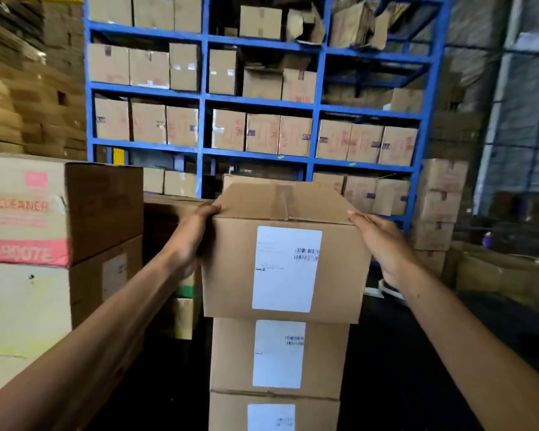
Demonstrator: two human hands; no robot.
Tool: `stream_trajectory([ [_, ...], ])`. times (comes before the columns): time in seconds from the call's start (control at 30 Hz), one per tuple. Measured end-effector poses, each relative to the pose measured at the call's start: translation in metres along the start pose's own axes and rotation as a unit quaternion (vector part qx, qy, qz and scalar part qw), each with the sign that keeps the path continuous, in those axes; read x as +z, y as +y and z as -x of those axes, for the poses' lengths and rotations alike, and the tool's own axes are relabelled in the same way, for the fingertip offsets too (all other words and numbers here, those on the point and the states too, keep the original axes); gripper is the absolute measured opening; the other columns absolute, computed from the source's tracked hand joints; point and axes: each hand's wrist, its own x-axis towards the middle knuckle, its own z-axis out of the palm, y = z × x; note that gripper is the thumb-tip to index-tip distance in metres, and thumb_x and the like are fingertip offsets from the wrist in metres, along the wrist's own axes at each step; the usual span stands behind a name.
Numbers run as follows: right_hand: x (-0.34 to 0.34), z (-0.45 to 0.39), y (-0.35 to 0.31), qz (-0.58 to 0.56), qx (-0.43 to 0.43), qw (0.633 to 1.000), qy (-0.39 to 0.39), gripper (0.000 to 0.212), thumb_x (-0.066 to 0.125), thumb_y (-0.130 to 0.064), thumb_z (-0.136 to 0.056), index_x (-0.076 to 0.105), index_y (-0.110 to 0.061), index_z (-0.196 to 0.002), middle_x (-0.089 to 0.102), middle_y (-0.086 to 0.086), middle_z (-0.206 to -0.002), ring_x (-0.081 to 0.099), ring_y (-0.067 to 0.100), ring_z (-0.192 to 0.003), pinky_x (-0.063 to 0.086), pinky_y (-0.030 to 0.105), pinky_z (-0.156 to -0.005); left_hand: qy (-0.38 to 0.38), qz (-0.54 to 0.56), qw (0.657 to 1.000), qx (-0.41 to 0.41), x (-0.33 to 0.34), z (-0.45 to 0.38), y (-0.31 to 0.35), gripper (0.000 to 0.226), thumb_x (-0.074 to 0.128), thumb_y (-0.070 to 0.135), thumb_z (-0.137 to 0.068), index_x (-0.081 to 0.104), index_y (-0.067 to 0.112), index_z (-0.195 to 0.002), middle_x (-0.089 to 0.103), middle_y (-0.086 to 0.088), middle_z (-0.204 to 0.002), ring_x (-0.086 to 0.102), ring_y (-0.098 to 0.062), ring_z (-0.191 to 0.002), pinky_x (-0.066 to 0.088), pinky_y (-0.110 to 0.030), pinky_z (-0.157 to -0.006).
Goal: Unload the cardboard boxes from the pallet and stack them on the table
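Head view, frame centre: our left hand [190, 241] and right hand [383, 244] clasp opposite sides of the top box [285, 244], squarely between them.

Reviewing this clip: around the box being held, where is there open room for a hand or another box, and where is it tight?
The top box is held by the left hand and right hand atop the stack of labelled boxes. Open: the dark gap right of the stack, up to the floor boxes. Tight: the left side, where the Cleaner box crowds the left hand.
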Motion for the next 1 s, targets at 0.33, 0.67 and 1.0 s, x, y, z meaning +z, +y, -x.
stream_trajectory([
  [0.33, 0.014, -0.049, 0.046, -0.003, 0.036, 0.999, -0.004, 0.019, 0.058, -0.043, -0.092, 0.068, -0.027, -0.093, 0.074, 0.0, -0.091, 0.068, 0.016, -0.086, 0.052, 0.032, -0.081, 0.033, -0.008, 0.998, -0.048, 0.014, -0.061, -0.031, 0.032, 0.056, 0.04, -0.085, 0.071, 0.019, -0.104, 0.07, -0.008, -0.109, 0.061, -0.022, -0.098, 0.044, -0.032, -0.088],
  [0.67, 0.004, -0.061, 0.044, 0.033, 0.046, 0.998, -0.017, 0.027, 0.052, -0.048, -0.094, 0.065, -0.024, -0.099, 0.07, -0.004, -0.084, 0.064, 0.009, -0.079, 0.042, 0.025, -0.062, 0.011, -0.016, 0.999, -0.049, 0.022, -0.081, -0.04, 0.029, 0.056, 0.041, -0.085, 0.07, 0.021, -0.101, 0.071, -0.01, -0.109, 0.063, -0.026, -0.104, 0.044, -0.039, -0.102],
  [1.0, -0.004, -0.027, 0.059, 0.043, 0.017, 0.999, 0.002, 0.04, 0.045, -0.052, -0.095, 0.057, -0.029, -0.125, 0.067, -0.006, -0.111, 0.06, 0.008, -0.101, 0.041, 0.021, -0.074, -0.03, -0.044, 0.997, 0.057, 0.012, -0.04, -0.045, 0.032, 0.043, 0.049, -0.096, 0.069, 0.034, -0.107, 0.072, 0.011, -0.105, 0.062, -0.003, -0.102, 0.043, -0.021, -0.09],
])
